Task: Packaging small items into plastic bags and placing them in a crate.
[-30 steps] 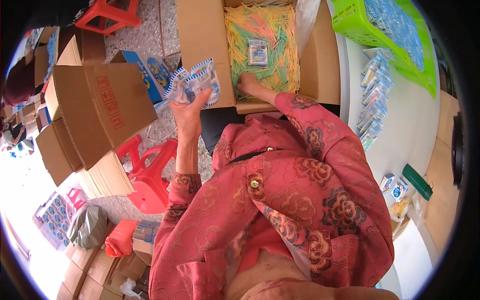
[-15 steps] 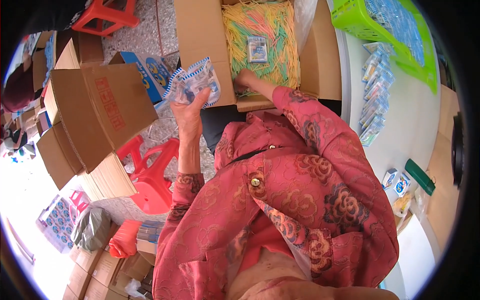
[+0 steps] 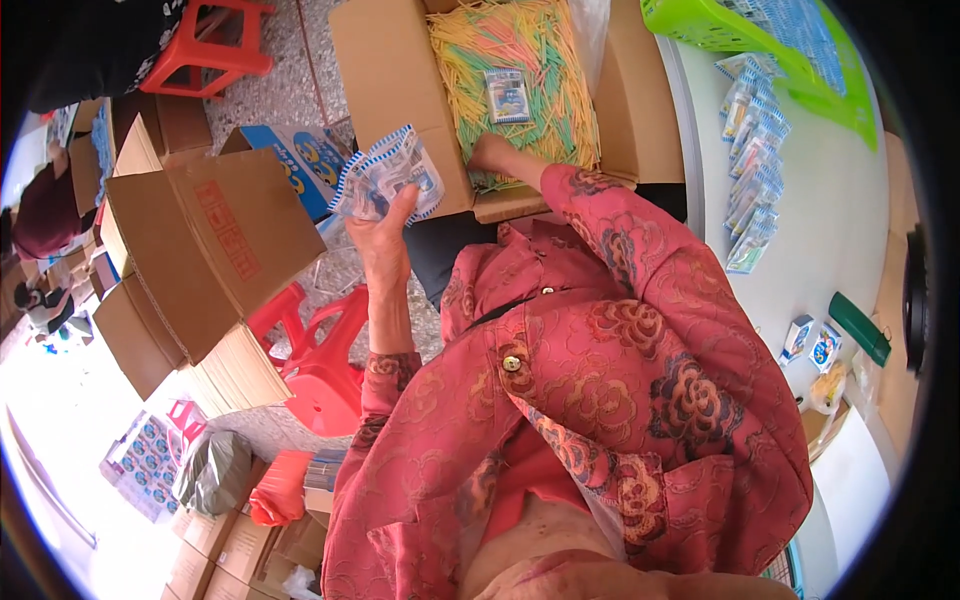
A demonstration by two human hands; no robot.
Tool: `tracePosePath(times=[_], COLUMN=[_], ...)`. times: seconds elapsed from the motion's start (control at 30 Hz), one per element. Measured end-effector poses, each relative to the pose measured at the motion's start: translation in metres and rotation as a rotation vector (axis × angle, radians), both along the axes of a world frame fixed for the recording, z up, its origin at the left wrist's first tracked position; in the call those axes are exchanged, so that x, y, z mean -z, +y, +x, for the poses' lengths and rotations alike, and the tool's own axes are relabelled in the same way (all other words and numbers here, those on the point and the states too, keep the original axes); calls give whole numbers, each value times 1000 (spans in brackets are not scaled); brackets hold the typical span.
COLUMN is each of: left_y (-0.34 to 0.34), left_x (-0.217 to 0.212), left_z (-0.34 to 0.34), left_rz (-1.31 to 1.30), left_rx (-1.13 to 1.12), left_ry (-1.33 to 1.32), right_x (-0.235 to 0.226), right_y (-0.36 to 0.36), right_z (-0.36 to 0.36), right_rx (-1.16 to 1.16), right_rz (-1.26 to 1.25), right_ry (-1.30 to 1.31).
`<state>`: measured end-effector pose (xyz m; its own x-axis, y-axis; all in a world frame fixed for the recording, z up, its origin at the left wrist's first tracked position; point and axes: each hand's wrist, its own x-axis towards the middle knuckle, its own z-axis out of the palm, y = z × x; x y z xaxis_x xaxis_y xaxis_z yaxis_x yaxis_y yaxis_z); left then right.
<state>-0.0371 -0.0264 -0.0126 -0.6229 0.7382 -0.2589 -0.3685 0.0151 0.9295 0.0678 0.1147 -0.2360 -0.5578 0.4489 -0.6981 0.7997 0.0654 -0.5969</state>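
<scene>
Head view: I look down at both my hands, with an open box point(image 3: 388, 85) in front of me.
Left hand point(image 3: 380, 240): grasping a bunch of crinkled packets point(image 3: 385, 180), clear with blue stripes, my thumb pressed over them.
Right hand point(image 3: 492, 157): down in the box's near left corner, at the sticks; the fingertips are hidden, so I cannot tell whether it has grasped any.
Sticks point(image 3: 528, 50): thin, yellow, green and pink, around my right hand and beyond it.
Lone packet point(image 3: 507, 95): flat on the sticks, just beyond my right hand.
Packet row point(image 3: 755, 150): overlapping on the white table point(image 3: 835, 205), well right of my right hand.
Basket point(image 3: 690, 20): green, holding more packets, beyond the row.
Blue box point(image 3: 300, 165): just left of my left hand.
Carton point(image 3: 205, 245): brown, farther left.
Stool point(image 3: 325, 395): red, left of my left hand and nearer my body.
</scene>
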Motion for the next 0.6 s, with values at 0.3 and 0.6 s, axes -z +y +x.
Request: tracePosePath(times=[0.3, 0.6], left_y=[-2, -4], left_x=[1, -2], left_z=[0, 0], left_rz=[17, 40], left_rx=[-10, -30], left_ry=[5, 25], right_x=[3, -18], right_y=[-3, -4], right_z=[-4, -1], right_rx=[66, 239], right_rz=[55, -114], right_ry=[-64, 1])
